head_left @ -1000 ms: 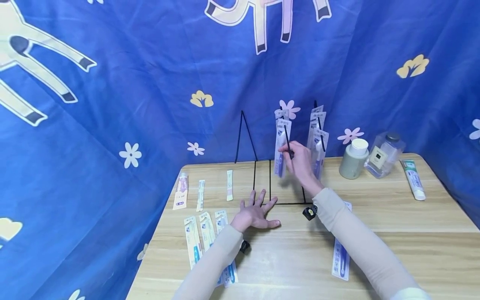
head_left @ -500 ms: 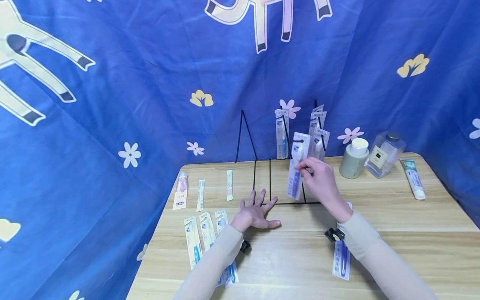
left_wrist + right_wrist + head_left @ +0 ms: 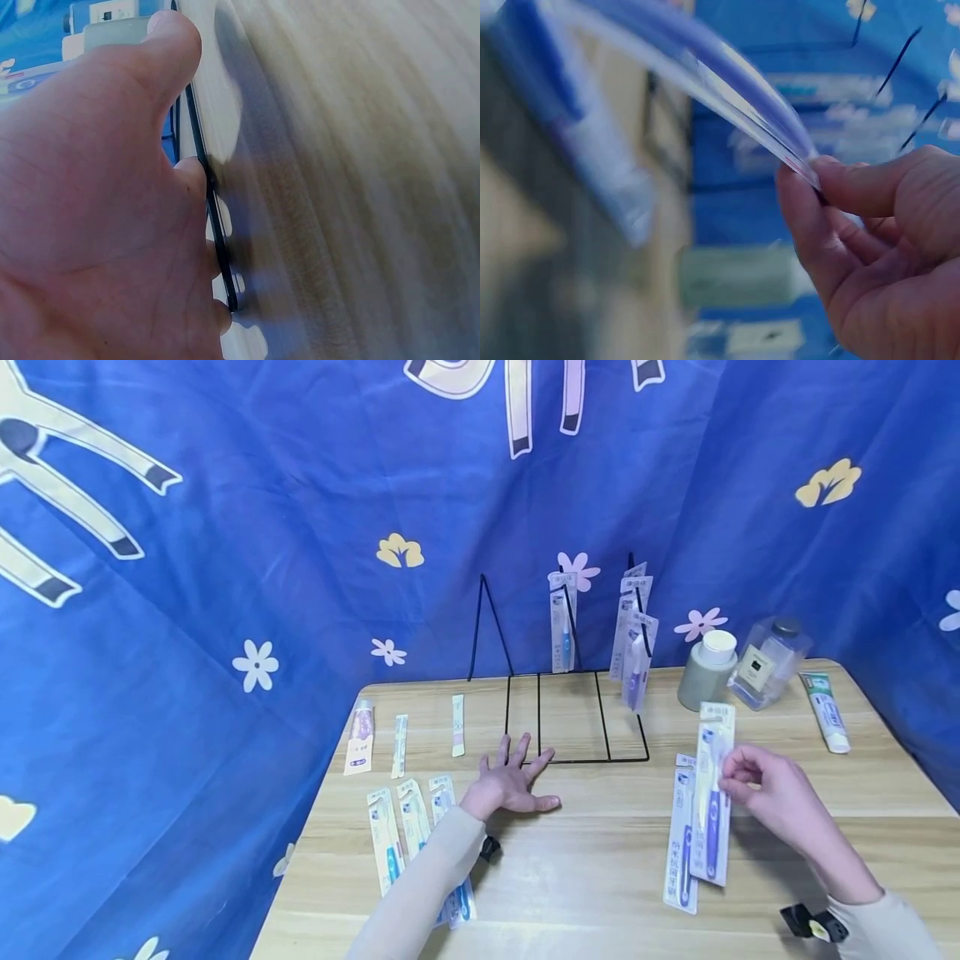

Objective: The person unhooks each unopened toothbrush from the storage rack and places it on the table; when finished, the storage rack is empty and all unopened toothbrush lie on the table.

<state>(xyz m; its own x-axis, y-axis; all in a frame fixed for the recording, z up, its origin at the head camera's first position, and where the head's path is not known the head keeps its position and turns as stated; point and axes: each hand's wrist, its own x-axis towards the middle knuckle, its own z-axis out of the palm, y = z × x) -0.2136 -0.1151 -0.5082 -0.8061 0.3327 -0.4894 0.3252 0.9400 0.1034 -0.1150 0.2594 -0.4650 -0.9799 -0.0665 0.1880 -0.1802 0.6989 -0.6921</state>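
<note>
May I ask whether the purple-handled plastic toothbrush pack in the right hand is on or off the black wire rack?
Off: the right hand pinches the pack, clear of the rack.

Purple t'brush in wht pkg, blk rack, lt wood-grain table, blue cloth w/ wht flowers

The rack, hung with toothbrush packs, stands at the worktop's back edge, a jar and a bottle to its right. Three loose packs lie toward the left edge, a single pack right of the middle, the held pack beside it.
</note>
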